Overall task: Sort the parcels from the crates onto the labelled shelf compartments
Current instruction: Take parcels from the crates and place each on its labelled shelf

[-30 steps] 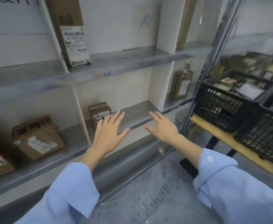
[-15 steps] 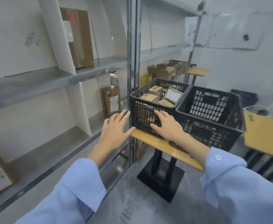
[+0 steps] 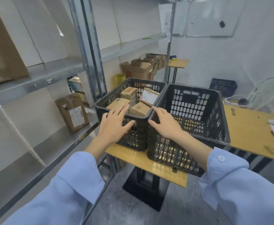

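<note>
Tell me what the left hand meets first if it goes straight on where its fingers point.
Probably the near rim of the left crate. If the left hand passes above that, it would meet the front parcel inside. Depth is unclear.

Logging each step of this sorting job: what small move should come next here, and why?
Probably reach the left hand into the left crate and grip the nearest parcel. It and the right hand are open and empty, that crate holds parcels, and the right crate looks empty.
</note>
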`<action>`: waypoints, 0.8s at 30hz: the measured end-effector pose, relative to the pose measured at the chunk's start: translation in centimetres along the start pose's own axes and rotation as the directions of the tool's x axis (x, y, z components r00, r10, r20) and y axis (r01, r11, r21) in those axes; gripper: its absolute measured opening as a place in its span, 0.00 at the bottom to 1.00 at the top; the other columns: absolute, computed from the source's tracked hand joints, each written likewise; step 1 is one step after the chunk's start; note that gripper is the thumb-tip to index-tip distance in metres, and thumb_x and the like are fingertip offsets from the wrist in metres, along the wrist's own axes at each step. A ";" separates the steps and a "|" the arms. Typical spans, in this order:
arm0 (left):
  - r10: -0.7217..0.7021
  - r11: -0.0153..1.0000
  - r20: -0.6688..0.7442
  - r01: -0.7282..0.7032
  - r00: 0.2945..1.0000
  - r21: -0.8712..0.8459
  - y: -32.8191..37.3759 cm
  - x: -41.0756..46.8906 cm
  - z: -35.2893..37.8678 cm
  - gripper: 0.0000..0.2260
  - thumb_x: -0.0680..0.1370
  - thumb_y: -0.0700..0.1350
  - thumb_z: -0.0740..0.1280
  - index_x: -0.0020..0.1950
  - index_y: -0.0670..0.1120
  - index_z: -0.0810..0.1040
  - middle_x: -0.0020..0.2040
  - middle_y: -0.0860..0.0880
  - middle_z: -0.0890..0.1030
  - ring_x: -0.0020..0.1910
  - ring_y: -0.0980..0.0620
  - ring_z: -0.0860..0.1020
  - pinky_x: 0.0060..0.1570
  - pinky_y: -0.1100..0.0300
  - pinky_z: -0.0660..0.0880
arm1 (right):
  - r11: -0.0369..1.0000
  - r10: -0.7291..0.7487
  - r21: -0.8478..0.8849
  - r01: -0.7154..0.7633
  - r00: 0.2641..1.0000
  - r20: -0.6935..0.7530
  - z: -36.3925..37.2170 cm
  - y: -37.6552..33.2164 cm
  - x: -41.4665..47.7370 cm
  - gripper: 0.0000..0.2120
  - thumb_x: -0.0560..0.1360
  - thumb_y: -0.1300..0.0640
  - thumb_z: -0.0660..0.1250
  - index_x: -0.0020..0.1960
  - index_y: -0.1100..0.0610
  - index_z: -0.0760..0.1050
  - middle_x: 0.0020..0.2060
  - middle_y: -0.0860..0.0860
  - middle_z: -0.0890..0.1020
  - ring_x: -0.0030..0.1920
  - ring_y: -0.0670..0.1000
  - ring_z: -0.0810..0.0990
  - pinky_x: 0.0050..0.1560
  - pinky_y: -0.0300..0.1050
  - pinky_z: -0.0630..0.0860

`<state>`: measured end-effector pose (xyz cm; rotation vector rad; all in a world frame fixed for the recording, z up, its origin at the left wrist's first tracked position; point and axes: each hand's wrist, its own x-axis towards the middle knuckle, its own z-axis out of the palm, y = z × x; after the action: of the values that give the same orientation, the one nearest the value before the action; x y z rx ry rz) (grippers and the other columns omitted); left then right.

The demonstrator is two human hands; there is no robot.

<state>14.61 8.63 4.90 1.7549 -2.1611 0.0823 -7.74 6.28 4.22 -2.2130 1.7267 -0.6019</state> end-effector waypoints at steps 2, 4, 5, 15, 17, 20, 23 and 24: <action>0.019 1.000 0.009 -0.019 1.000 -0.009 -0.3 2.9 1.0 0.30 0.81 0.64 0.55 0.81 0.55 0.53 0.80 0.54 0.56 0.78 0.50 0.57 0.75 0.45 0.56 | 1.000 0.005 0.006 -0.005 1.000 -0.007 0.0 1.2 2.2 0.32 0.80 0.44 0.61 0.80 0.51 0.53 0.78 0.52 0.58 0.76 0.55 0.59 0.72 0.57 0.65; 0.045 0.999 0.012 -0.045 0.999 -0.014 -0.9 6.2 2.0 0.30 0.81 0.63 0.55 0.80 0.55 0.53 0.80 0.54 0.56 0.78 0.49 0.58 0.75 0.45 0.56 | 1.000 0.023 0.007 -0.023 1.000 -0.019 0.0 2.5 4.6 0.32 0.80 0.45 0.61 0.80 0.52 0.53 0.78 0.52 0.58 0.76 0.55 0.59 0.72 0.56 0.65; 0.060 0.998 0.015 -0.059 0.998 -0.016 -1.2 7.9 2.6 0.30 0.81 0.63 0.55 0.80 0.55 0.54 0.80 0.53 0.56 0.77 0.49 0.58 0.75 0.45 0.56 | 0.999 0.036 0.008 -0.036 0.999 -0.022 0.0 3.2 5.9 0.32 0.81 0.46 0.61 0.80 0.53 0.53 0.78 0.52 0.58 0.77 0.55 0.59 0.73 0.56 0.65; 0.147 0.988 0.082 -0.142 0.986 -0.056 -6.7 27.3 9.1 0.31 0.80 0.66 0.55 0.80 0.57 0.53 0.80 0.55 0.56 0.77 0.49 0.59 0.73 0.45 0.55 | 0.981 0.178 0.087 -0.175 0.983 -0.036 1.1 6.8 22.6 0.33 0.79 0.53 0.66 0.79 0.56 0.55 0.76 0.55 0.61 0.75 0.55 0.62 0.72 0.50 0.62; 0.165 0.985 0.109 -0.159 0.980 -0.064 -8.0 30.6 10.4 0.32 0.79 0.66 0.55 0.80 0.56 0.53 0.80 0.54 0.57 0.78 0.50 0.58 0.73 0.44 0.56 | 0.971 0.216 0.108 -0.211 0.976 -0.036 1.7 7.2 25.6 0.33 0.78 0.54 0.66 0.78 0.56 0.55 0.76 0.55 0.61 0.75 0.55 0.62 0.72 0.48 0.61; 0.189 0.980 0.144 -0.177 0.971 -0.089 -9.3 35.0 12.6 0.32 0.79 0.66 0.56 0.81 0.55 0.53 0.80 0.54 0.57 0.78 0.50 0.58 0.73 0.45 0.56 | 0.957 0.267 0.128 -0.261 0.963 -0.031 2.8 8.1 29.4 0.33 0.78 0.55 0.66 0.79 0.56 0.55 0.76 0.55 0.60 0.75 0.54 0.62 0.70 0.45 0.61; 0.197 0.975 0.177 -0.174 0.964 -0.136 -9.7 38.2 14.9 0.33 0.79 0.64 0.59 0.81 0.55 0.54 0.80 0.53 0.58 0.78 0.48 0.58 0.73 0.46 0.56 | 0.939 0.316 0.148 -0.311 0.949 -0.011 4.2 9.0 32.3 0.34 0.78 0.56 0.66 0.79 0.57 0.54 0.77 0.55 0.60 0.75 0.54 0.62 0.70 0.45 0.61; 0.200 0.973 0.183 -0.173 0.962 -0.155 -9.9 39.1 15.7 0.33 0.79 0.64 0.59 0.80 0.54 0.54 0.80 0.52 0.59 0.78 0.49 0.58 0.73 0.45 0.56 | 0.933 0.330 0.153 -0.327 0.944 0.004 4.7 9.2 33.2 0.34 0.78 0.56 0.66 0.79 0.58 0.55 0.77 0.56 0.60 0.75 0.54 0.61 0.71 0.45 0.61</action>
<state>13.79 -34.44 0.52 1.5353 -2.4069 -0.1988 -6.59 -28.34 1.14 -1.7675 1.9352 -0.6510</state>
